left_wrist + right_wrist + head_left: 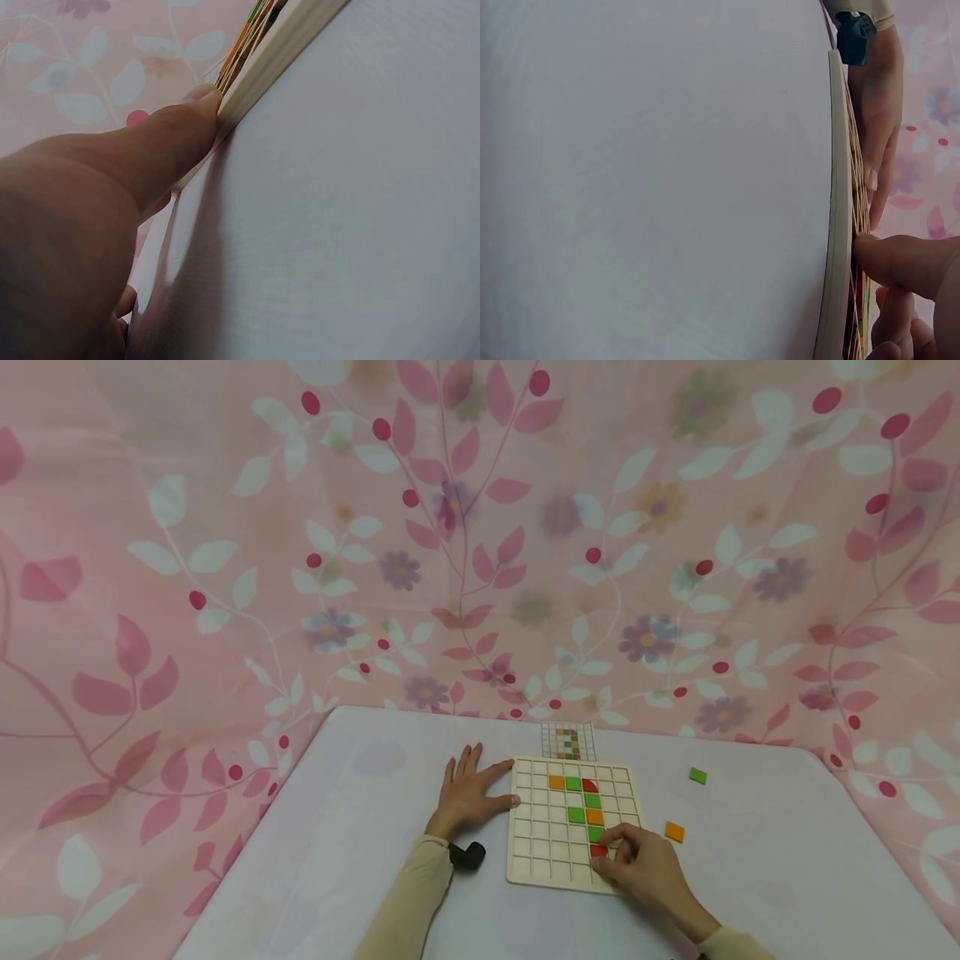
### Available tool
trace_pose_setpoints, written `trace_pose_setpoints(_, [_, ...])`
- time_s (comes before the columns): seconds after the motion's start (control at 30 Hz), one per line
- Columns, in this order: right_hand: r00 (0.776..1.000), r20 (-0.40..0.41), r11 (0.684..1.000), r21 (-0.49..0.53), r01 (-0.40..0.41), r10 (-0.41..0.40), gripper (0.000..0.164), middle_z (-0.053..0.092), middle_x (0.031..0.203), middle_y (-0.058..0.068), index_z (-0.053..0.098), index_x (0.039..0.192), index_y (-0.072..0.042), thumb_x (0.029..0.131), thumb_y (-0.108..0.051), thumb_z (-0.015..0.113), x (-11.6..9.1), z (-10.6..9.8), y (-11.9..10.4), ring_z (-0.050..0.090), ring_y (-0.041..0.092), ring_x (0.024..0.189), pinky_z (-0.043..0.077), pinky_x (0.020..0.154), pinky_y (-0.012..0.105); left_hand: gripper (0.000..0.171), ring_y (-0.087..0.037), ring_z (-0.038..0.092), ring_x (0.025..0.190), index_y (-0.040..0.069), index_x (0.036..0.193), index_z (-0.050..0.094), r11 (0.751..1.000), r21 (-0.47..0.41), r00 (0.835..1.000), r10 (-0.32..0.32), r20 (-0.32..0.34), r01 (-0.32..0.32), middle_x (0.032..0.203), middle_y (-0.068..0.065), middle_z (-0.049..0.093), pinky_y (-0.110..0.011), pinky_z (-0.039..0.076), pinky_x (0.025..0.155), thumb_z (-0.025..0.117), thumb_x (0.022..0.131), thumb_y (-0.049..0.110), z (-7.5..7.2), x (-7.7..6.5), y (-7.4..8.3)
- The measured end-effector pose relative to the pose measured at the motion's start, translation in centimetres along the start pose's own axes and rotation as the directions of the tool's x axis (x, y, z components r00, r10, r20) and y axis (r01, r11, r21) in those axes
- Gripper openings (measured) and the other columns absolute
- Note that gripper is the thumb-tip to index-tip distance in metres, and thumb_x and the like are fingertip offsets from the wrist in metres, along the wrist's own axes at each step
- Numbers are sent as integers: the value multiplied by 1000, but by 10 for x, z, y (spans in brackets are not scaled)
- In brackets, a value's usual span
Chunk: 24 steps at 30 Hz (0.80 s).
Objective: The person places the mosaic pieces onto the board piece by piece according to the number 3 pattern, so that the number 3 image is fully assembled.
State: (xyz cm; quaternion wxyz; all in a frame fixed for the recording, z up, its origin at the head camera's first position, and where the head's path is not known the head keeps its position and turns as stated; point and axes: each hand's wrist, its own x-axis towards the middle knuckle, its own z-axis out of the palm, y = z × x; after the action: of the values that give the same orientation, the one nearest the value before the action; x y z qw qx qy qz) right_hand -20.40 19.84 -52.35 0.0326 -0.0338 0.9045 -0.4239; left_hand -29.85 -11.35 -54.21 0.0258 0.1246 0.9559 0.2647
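A square wooden grid board point(540, 850) lies on the table with orange, green and red tiles in some of its cells. My left hand point(467, 795) rests at the board's left side, fingers spread, thumb and index fingertip against its edge. In the left wrist view the thumb point(169, 142) presses on that edge. My right hand point(651, 870) reaches over the board's lower right part. Its thumb and index finger pinch a red tile point(598, 851) at the lower end of the tile column, just below a green tile point(596, 834).
A printed pattern card point(568, 742) with a coloured grid lies behind the board. To the right, a loose green tile point(698, 775) and a loose orange tile point(674, 832) lie on the white table point(780, 860). A pink floral curtain point(480, 568) hangs behind.
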Motion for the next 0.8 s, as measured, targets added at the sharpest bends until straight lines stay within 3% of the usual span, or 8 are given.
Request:
trace_pose_setpoints(0.2, [997, 68, 998, 65, 21, -25, 24, 58, 66, -4, 70, 96, -12, 85, -21, 89, -3, -4, 5, 50, 4, 56, 40, 52, 19, 70, -43, 9, 165, 33, 157, 53, 1000, -8, 1000, 12, -13, -12, 176, -21, 17, -67, 5, 130, 70, 94, 61, 4, 0, -2])
trace_pose_setpoints(0.33, [997, 68, 994, 106, 22, -30, 23, 59, 70, -1, 71, 101, -10, 88, -20, 87, -4, -14, 9, 52, 6, 58, 43, 53, 20, 70, -43, 9, 165, 34, 157, 53, 1000, -6, 1000, 12, -16, -12, 177, -21, 17, -66, 5, 130, 70, 94, 61, 4, 0, -2])
trace_pose_setpoints(0.43, [999, 34, 996, 80, 32, -35, 23, 59, 71, -1, 72, 106, -10, 92, -23, 85, -5, -23, 14, 52, 6, 60, 44, 54, 21, 70, -43, 9, 165, 34, 157, 52, 1000, -1, 1000, 8, -12, -8, 177, -20, 17, -66, 5, 131, 70, 95, 60, 3, 1, -2])
trace_pose_setpoints(0.6, [993, -87, 994, -76, 77, -83, 23, 60, 78, -3, 72, 108, -10, 93, -22, 83, -5, -38, 24, 51, 5, 67, 44, 59, 21, 69, -43, 9, 165, 32, 157, 53, 1000, 0, 1000, 10, -17, -10, 177, -20, 17, -67, 5, 130, 70, 95, 57, 0, 1, -2])
trace_pose_setpoints(0.8, [975, -178, 950, -305, 70, -129, 39, 67, 100, 6, 69, 117, -4, 89, -26, 86, -6, -52, 45, 57, 19, 91, 46, 76, 30, 69, -44, 9, 165, 31, 157, 54, 1000, -19, 1000, 19, -18, -19, 176, -22, 18, -67, 5, 130, 71, 95, 57, 0, 0, 0])
